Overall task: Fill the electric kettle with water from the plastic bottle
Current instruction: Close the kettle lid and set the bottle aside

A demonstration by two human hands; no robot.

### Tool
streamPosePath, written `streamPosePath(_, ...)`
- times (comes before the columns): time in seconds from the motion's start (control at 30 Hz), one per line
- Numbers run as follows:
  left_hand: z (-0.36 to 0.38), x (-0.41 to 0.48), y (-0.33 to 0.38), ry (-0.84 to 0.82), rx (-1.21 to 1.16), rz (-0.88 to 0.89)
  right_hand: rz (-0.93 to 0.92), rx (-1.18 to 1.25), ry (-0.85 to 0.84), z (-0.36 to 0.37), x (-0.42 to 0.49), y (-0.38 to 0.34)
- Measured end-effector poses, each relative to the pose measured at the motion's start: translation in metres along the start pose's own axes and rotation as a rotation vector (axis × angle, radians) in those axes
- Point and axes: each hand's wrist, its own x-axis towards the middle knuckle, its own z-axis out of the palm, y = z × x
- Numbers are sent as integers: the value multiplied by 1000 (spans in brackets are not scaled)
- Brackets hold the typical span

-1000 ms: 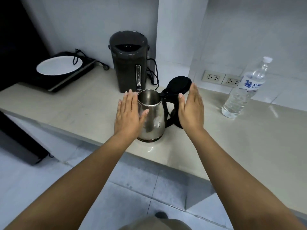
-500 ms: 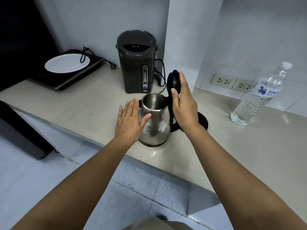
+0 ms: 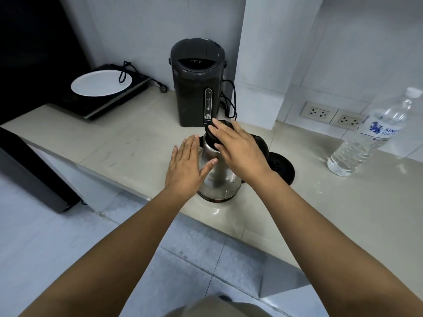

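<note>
A stainless-steel electric kettle stands near the front edge of the counter, beside its black round base. My left hand lies flat against the kettle's left side, thumb across its front. My right hand rests on the black lid, fingers over the top and thumb at its edge. The lid is down over the kettle's mouth; whether it is latched is hidden. A clear plastic water bottle with a white cap on stands at the right, apart from both hands.
A dark hot-water dispenser with its cord stands just behind the kettle. A black cooktop carrying a white plate sits at the back left. Wall sockets are behind the bottle. The counter edge runs just below the kettle.
My right hand has swung the black lid from upright down onto the kettle's mouth. My left hand has stayed against the kettle's side.
</note>
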Motion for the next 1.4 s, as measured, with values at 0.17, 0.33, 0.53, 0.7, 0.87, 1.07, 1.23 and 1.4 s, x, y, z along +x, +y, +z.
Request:
streamPosePath(0.17,1,0,-2,3,3,7,3,-52,-61,0,2,-2)
streamPosePath(0.33,1,1,-2,0,-1,6,15,-56,-100,0,2,-4)
streamPosePath(0.53,-1,0,-3,-2,9,10,16,-59,-129,-2,1,-6)
streamPosePath(0.7,-7,2,4,36,-51,6,41,0,-27,1,-8,2)
streamPosePath(0.87,-17,11,28,125,-137,85,187,45,165,-1,-16,23)
streamPosePath(1.07,-7,21,45,116,-96,127,323,138,134,13,-31,46)
streamPosePath(1.23,-4,20,42,146,-76,135,346,163,128,20,-35,56)
streamPosePath(1.4,1,20,43,162,-70,115,415,206,123,25,-31,68)
